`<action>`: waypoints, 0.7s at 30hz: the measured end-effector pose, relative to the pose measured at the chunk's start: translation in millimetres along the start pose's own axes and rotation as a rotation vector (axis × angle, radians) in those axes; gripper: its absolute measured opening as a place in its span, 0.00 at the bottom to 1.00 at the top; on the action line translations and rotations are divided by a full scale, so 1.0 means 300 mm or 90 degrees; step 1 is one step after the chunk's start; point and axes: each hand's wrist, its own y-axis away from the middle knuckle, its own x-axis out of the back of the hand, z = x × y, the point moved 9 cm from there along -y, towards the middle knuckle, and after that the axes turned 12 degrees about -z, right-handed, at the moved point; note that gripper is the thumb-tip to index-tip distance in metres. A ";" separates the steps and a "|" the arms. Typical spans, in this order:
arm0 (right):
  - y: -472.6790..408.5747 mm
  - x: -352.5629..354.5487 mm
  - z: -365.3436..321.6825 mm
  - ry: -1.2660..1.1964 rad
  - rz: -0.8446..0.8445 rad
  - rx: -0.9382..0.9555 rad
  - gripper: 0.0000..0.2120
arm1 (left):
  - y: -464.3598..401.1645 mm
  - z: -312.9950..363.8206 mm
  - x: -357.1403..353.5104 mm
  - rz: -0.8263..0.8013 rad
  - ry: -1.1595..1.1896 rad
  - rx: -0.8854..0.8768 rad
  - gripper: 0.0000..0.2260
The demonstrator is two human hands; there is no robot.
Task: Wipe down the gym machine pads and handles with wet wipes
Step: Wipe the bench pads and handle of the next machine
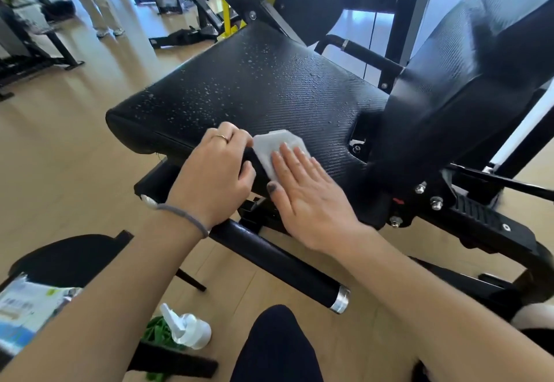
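In the middle of the frame the white wet wipe [277, 149] lies flat on the near edge of the black seat pad [263, 88], which is covered with droplets. The right hand [308, 192] presses it with straight fingers. The left hand [215, 174] curls over the pad's edge beside it. The wipe looks thin, limp and slippery; a flat palm probably controls it best.

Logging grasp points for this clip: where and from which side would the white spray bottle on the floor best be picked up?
Probably by the narrow neck just under the trigger head of the spray bottle, coming from above. It lies tipped over on the floor beside green leaves, trigger end up-left, so the neck is exposed and slimmer than the rounded body. Both hands are busy at the seat pad.
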 end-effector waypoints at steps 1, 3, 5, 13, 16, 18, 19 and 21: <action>-0.040 0.013 0.057 -0.028 -0.006 -0.041 0.29 | 0.003 0.011 -0.003 -0.001 -0.008 -0.010 0.10; -0.115 0.049 0.177 -0.105 -0.033 -0.140 0.30 | 0.001 0.022 -0.009 -0.012 -0.015 -0.015 0.08; -0.133 0.056 0.206 -0.150 -0.043 -0.175 0.31 | 0.003 0.031 -0.008 -0.012 -0.026 -0.022 0.07; 0.094 -0.024 0.131 -0.233 -0.021 -0.119 0.30 | 0.003 0.030 -0.018 -0.028 -0.040 -0.014 0.10; -0.054 0.028 0.219 -0.252 -0.006 -0.216 0.30 | 0.002 0.026 -0.016 -0.035 -0.027 -0.005 0.10; -0.047 0.007 0.200 -0.216 -0.003 -0.241 0.32 | 0.000 0.021 -0.014 -0.038 -0.019 0.003 0.10; -0.005 -0.011 0.175 -0.205 0.000 -0.234 0.32 | 0.000 0.019 -0.016 -0.040 -0.016 0.005 0.10; 0.120 -0.048 0.136 -0.195 0.015 -0.227 0.33 | 0.001 0.021 -0.021 -0.045 -0.016 0.002 0.10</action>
